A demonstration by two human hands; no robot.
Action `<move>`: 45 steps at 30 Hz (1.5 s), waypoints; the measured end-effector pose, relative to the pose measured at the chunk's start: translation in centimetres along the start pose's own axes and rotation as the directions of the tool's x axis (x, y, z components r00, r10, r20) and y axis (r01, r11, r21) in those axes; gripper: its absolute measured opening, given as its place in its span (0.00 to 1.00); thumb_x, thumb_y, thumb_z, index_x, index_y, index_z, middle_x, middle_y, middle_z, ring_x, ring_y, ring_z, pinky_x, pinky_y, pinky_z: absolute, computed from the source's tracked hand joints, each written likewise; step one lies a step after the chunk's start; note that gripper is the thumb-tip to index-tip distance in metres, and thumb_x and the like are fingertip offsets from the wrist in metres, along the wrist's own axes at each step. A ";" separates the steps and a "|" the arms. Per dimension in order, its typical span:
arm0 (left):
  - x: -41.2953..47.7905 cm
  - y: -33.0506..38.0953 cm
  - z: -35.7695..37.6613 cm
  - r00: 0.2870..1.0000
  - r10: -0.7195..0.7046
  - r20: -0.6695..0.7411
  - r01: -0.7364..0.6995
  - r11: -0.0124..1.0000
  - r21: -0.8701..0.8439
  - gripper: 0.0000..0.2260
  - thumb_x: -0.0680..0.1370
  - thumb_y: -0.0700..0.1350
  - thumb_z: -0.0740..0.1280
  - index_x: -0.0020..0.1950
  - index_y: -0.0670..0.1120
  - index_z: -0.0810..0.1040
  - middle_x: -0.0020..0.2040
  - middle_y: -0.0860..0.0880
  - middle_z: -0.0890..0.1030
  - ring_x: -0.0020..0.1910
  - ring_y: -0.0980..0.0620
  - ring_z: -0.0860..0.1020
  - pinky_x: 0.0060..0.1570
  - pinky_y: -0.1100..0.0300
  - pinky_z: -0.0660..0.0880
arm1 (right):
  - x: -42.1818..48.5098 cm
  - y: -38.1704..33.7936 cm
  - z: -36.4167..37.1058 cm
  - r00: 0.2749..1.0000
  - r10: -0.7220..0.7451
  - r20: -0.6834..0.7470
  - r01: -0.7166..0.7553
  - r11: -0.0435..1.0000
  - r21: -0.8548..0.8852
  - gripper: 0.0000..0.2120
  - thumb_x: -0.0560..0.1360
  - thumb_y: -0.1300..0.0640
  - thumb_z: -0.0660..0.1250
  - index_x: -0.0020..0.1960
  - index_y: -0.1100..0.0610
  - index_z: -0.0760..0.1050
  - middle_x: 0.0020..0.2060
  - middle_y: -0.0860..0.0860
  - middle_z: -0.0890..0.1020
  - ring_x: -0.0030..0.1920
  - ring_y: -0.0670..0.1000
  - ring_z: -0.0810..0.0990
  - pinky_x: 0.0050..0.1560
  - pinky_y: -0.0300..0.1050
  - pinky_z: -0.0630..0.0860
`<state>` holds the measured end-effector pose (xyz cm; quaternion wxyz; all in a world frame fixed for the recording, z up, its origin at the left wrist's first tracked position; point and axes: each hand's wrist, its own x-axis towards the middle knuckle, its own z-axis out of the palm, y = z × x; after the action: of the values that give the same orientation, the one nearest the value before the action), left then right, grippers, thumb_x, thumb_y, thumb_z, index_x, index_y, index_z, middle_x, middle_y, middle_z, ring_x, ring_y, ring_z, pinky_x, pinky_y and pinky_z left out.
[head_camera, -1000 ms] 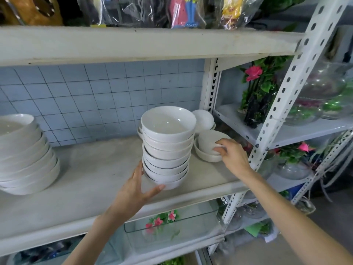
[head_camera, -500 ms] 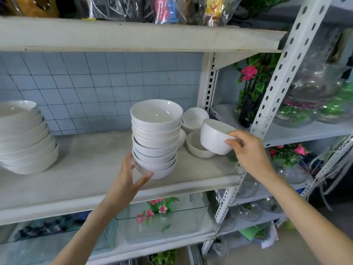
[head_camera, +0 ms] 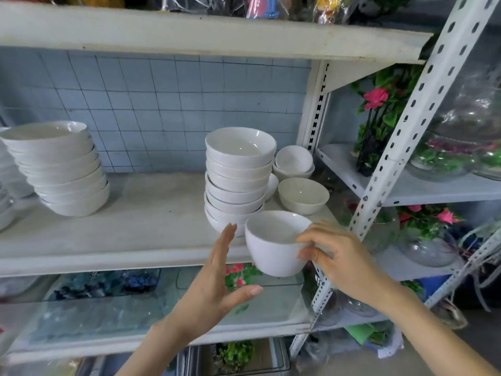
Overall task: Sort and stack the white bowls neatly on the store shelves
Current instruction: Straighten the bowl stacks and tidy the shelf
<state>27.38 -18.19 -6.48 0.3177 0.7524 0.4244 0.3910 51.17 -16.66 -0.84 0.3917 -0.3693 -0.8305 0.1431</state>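
My right hand (head_camera: 334, 253) grips a small deep white bowl (head_camera: 273, 245) by its rim and side, held in the air just in front of the shelf edge (head_camera: 108, 256). My left hand (head_camera: 217, 278) is open beside it, fingers straight and thumb spread, not touching the bowl. A tall stack of white bowls (head_camera: 238, 177) stands on the shelf right behind. To its right lie a single white bowl (head_camera: 303, 195) and two nested small bowls (head_camera: 294, 162). A leaning stack of wider bowls (head_camera: 59, 169) sits at the left.
A perforated white upright (head_camera: 401, 137) slants close to my right hand. Artificial flowers (head_camera: 379, 109) and glass bowls (head_camera: 455, 156) fill the right-hand shelves. Glass trays (head_camera: 135, 302) lie on the shelf below. The upper shelf board (head_camera: 189, 33) hangs overhead.
My right hand picked the small bowl off the shelf and carried it left and toward me, off the shelf's front. My left hand left the tall stack's base and opened beside the bowl.
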 end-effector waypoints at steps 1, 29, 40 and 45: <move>-0.2 0.1 -0.3 1.000 -0.017 0.018 0.018 0.998 -0.062 0.47 0.69 0.69 0.67 0.77 0.56 0.43 0.77 0.61 0.54 0.75 0.63 0.55 0.74 0.57 0.59 | 0.3 -0.4 0.7 1.000 -0.026 0.003 0.026 1.000 0.008 0.07 0.73 0.53 0.64 0.46 0.53 0.78 0.39 0.42 0.77 0.42 0.39 0.75 0.44 0.30 0.71; -3.5 -9.5 -21.8 0.975 -0.158 -0.154 0.112 0.956 -0.271 0.41 0.62 0.50 0.80 0.67 0.55 0.58 0.58 0.67 0.73 0.61 0.65 0.72 0.53 0.71 0.71 | 13.3 -11.0 25.4 0.922 0.372 0.112 -0.358 0.702 0.616 0.45 0.59 0.35 0.75 0.69 0.46 0.60 0.61 0.37 0.74 0.64 0.42 0.72 0.58 0.37 0.73; 0.8 -14.6 -23.6 0.979 -0.158 -0.128 0.132 0.974 -0.186 0.39 0.63 0.48 0.81 0.64 0.60 0.61 0.63 0.59 0.71 0.63 0.63 0.70 0.56 0.73 0.68 | 17.5 -6.9 27.6 0.884 0.449 0.126 -0.445 0.731 0.517 0.44 0.55 0.35 0.78 0.66 0.43 0.65 0.60 0.37 0.76 0.63 0.43 0.74 0.60 0.42 0.73; 1.6 -16.2 -23.7 0.975 -0.157 -0.155 0.132 0.977 -0.165 0.43 0.61 0.53 0.81 0.69 0.56 0.60 0.66 0.57 0.69 0.66 0.59 0.68 0.61 0.70 0.68 | 18.3 -5.5 28.1 0.864 0.472 0.176 -0.494 0.724 0.482 0.44 0.55 0.37 0.79 0.67 0.43 0.65 0.59 0.37 0.76 0.62 0.44 0.74 0.61 0.43 0.73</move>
<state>1.28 -6.23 -7.45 0.3659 0.6572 0.4718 0.4601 19.48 -5.74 -6.29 0.4072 -0.4519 -0.6450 0.4626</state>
